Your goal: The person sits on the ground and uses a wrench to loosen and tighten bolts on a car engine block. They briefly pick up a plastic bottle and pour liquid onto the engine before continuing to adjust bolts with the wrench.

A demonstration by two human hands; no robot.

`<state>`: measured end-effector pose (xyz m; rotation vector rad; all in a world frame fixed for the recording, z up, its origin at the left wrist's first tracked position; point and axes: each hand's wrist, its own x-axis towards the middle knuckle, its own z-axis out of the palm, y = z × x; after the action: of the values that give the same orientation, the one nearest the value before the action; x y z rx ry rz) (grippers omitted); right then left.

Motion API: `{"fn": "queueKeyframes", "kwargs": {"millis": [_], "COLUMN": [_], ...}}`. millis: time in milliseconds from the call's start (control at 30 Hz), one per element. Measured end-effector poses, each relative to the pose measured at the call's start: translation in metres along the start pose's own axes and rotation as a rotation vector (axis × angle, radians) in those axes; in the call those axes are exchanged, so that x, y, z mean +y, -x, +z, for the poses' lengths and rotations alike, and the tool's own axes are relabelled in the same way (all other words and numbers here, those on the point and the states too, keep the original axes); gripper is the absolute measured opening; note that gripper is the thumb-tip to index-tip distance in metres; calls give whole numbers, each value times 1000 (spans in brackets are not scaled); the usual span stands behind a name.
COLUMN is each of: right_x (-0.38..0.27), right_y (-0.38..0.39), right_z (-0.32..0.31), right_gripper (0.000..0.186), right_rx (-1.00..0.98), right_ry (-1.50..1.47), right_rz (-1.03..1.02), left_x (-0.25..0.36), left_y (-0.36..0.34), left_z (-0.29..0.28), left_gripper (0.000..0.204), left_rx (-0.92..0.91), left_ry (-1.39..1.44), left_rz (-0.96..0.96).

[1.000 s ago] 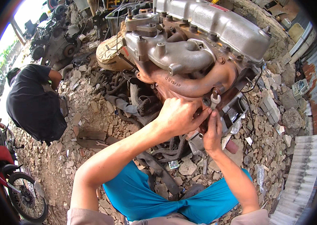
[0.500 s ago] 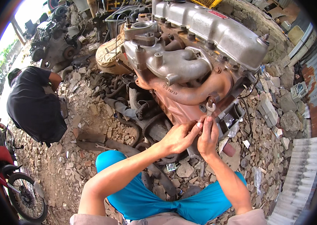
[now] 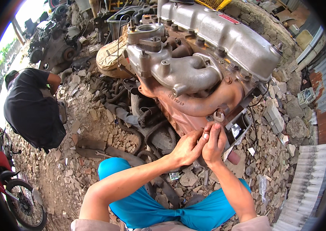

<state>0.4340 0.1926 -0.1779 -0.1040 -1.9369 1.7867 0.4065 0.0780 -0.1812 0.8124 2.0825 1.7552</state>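
My right hand is closed on a wrench, whose open-ended jaw sticks up past the fingertips. The wrench's shaft is hidden in the fingers. Pressed against the right hand, my left hand is closed too, its thumb and fingertips meeting the right thumb. What the left fingers pinch, if anything, is hidden. Just beyond the wrench jaw stands an engine, with a rusty exhaust manifold and a silver intake manifold on its near side. The jaw overlaps a bolt area under the exhaust manifold; contact cannot be made out.
Dark hoses and pipes lie left of the engine on rubble. At the left, a person in a black shirt crouches, with a red motorcycle nearer. Corrugated sheets lie at the right. A tan bag rests beside the engine.
Both hands have closed up tighter together, and less of the wrench shaft shows above the right fingers. The view has shifted slightly.
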Motion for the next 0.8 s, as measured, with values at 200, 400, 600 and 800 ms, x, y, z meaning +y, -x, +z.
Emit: {"fn": "queueKeyframes", "kwargs": {"millis": [200,400,600,800], "right_x": [-14,-9,11,26], "right_y": [-3,-6,9,12], "right_z": [-8,-30,-43,-46], "right_gripper": [44,47,43,41], "right_rx": [-73,-261,-342,-313], "right_ry": [-89,-45,-114,15], "right_rz": [90,210,294,172], "left_x": [14,14,15,27], "left_y": [2,-2,-20,-31], "left_z": [4,11,9,37], "left_gripper": [45,41,42,35], "left_rx": [13,230,133,209], "left_ry": [-8,-273,-36,235], "left_rz": [-90,145,332,199]}}
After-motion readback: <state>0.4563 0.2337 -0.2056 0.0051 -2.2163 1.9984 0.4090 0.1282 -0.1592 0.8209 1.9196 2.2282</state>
